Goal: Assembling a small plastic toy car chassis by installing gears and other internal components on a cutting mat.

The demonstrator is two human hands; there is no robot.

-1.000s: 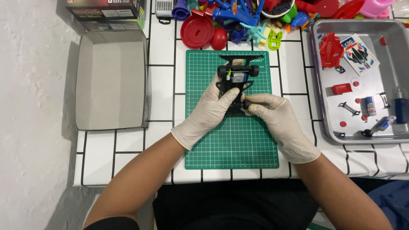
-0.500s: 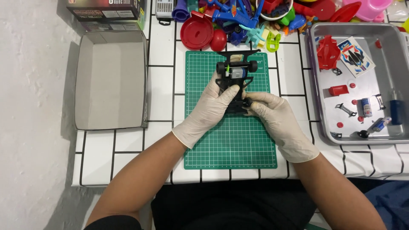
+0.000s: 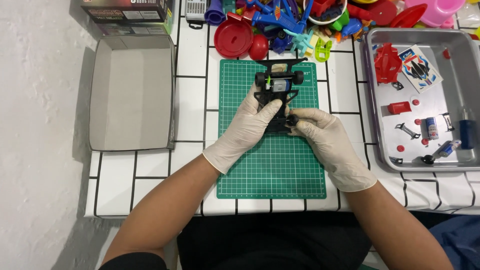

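Bright, even light from overhead — the white table (image 3: 150,180) near the left hand (image 3: 247,127) looks almost washed out. Soft shadows fall just below both forearms. The tray (image 3: 372,100) right of the right hand (image 3: 325,137) shows mild glare — focus is sharp throughout.

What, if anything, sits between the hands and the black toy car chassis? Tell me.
Nothing visible. The left hand already grips the black toy car chassis from its left side, and the right hand touches a small black wheel at its near end. Both rest on the green cutting mat.
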